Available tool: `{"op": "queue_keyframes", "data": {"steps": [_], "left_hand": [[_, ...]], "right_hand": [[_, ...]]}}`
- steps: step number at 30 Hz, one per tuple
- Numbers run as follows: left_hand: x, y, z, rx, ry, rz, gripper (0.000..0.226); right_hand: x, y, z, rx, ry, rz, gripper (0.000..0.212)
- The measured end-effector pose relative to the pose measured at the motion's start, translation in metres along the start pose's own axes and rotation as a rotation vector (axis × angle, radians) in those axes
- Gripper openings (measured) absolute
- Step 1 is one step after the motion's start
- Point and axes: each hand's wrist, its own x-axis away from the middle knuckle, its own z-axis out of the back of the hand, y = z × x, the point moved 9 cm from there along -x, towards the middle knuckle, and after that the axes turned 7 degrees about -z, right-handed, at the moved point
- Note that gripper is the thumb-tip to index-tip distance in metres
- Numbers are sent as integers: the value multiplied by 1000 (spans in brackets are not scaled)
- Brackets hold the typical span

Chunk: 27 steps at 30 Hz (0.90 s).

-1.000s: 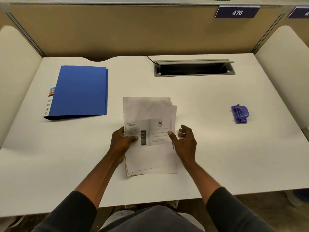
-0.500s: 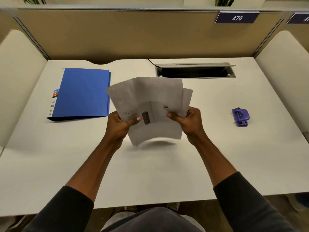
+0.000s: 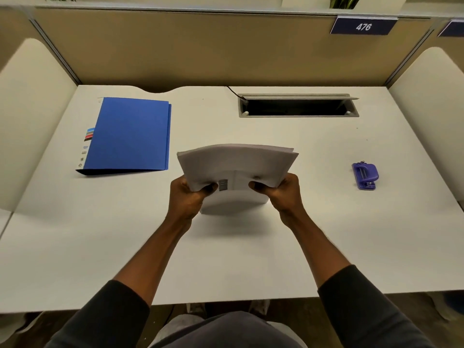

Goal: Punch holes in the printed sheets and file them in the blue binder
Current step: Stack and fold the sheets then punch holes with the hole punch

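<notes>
Between left hand point(image 3: 187, 197), right hand point(image 3: 282, 194): sheets point(image 3: 238, 162)

The sheets point(image 3: 236, 167) are hiding the fingers of the left hand point(image 3: 187, 197) and right hand point(image 3: 281, 194) behind them. Their print is blurring past reading. The binder point(image 3: 130, 134) spine label is showing too small to read. A second sign point(image 3: 452, 28) is getting cut off by the right edge.

A blue sign point(image 3: 363, 26) on the partition reads "476".
</notes>
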Motion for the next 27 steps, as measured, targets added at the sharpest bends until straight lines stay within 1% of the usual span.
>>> {"op": "queue_keyframes", "data": {"steps": [2,5,8,11,15,19,21,25,27], "left_hand": [[2,5,-2,-31,-1,-23,30],[2,10,-4,-84,24,-44,25],[6,4,-5,-115,16,-34,27],[12,-5,-5,-101,20,22,28],[16,-3,-3,-98,43,19,32],[20,-4,-5,-86,50,24,33],[20,-6,-5,-83,55,32,33],[18,-6,-4,-86,49,21,41],[18,-8,-6,-91,36,32,40]], "right_hand": [[3,-3,-3,27,17,15,23],[8,-10,-7,36,41,46,25],[10,1,-10,28,32,16,24],[15,14,-14,-5,13,-27,27],[20,13,-13,-19,29,-7,29],[22,23,-11,-11,38,-36,22],[23,25,-12,-3,42,-39,23],[25,22,-10,-15,56,-28,25],[27,23,-11,-18,60,-25,28]]}}
